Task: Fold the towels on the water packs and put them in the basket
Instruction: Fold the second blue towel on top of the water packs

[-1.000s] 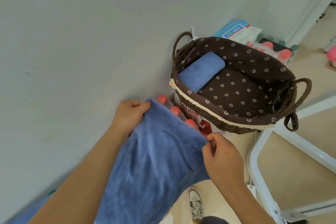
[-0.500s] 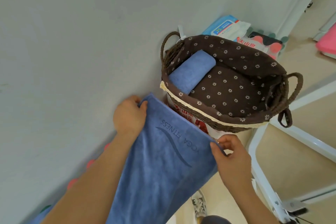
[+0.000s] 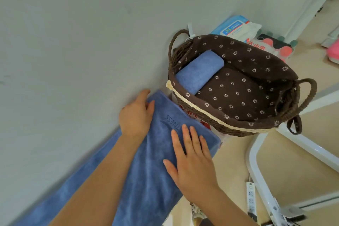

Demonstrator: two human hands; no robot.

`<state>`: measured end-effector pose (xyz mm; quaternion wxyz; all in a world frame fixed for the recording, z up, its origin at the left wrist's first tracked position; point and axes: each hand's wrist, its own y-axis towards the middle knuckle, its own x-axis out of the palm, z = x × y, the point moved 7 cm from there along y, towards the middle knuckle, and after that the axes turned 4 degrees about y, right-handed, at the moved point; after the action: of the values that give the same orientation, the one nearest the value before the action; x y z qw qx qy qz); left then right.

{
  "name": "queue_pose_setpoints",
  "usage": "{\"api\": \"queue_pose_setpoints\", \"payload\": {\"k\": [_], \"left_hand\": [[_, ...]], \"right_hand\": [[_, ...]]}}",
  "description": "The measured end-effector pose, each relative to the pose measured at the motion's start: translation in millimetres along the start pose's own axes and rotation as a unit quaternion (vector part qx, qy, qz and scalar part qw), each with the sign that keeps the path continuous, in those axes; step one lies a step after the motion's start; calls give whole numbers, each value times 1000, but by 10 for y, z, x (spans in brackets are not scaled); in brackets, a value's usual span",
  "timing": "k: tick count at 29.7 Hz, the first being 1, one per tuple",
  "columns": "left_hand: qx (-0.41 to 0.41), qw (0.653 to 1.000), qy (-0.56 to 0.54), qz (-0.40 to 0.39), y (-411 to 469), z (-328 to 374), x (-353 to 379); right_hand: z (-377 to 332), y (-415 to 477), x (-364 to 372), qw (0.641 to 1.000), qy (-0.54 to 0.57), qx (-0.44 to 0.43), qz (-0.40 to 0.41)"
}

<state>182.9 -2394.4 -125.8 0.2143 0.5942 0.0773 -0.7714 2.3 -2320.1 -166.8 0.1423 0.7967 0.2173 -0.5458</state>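
Note:
A long blue towel (image 3: 146,185) with embossed lettering lies spread flat along the wall, over the water packs, whose red-printed wrap (image 3: 194,115) shows at its far end. My left hand (image 3: 136,115) rests on the towel's far left corner by the wall. My right hand (image 3: 190,163) presses flat on the towel with straight fingers. Just beyond stands a brown wicker basket (image 3: 238,128) with a dotted brown lining. A folded blue towel (image 3: 199,70) lies inside it along the left side.
A grey wall (image 3: 82,42) runs along the left. White metal frame legs (image 3: 256,161) and a power strip (image 3: 250,198) sit on the beige floor at the right. Packets of wipes (image 3: 236,27) and more water packs (image 3: 275,46) lie behind the basket.
Both hands brought the held towel edge down onto the packs. My right hand let go of its corner and now lies flat on the towel; the bottle caps are covered.

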Motion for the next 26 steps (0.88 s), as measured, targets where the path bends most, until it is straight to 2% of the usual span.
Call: {"api": "queue_pose_setpoints", "payload": {"k": [2, 5, 8, 13, 16, 18, 20, 23, 26], "left_hand": [[70, 997, -2, -30, -285, 52, 42], [152, 982, 65, -95, -787, 18, 193], [132, 976, 91, -144, -933, -146, 306], [111, 972, 133, -160, -808, -204, 260], [66, 983, 92, -143, -996, -350, 8], [24, 995, 49, -83, -1288, -595, -306], [-35, 999, 23, -6, -1672, -1017, -644], [-148, 986, 12, 70, -2308, -1801, -1066], [-299, 949, -30, 93, -2878, -2561, -1288]], "right_hand": [[32, 11, 58, 1000, -18, -9, -14], [39, 60, 67, 999, -24, -17, -28], [46, 104, 57, 999, -26, -10, -22], [29, 112, 34, 998, -46, 9, -39], [-86, 136, -44, 999, -37, 8, -13], [-319, 127, -89, 1000, -15, -14, 13], [-716, 67, -80, 996, 11, -80, 22], [-1329, -59, 69, 984, 36, -175, 13], [-1794, -79, 267, 972, 56, -227, 6]]}}
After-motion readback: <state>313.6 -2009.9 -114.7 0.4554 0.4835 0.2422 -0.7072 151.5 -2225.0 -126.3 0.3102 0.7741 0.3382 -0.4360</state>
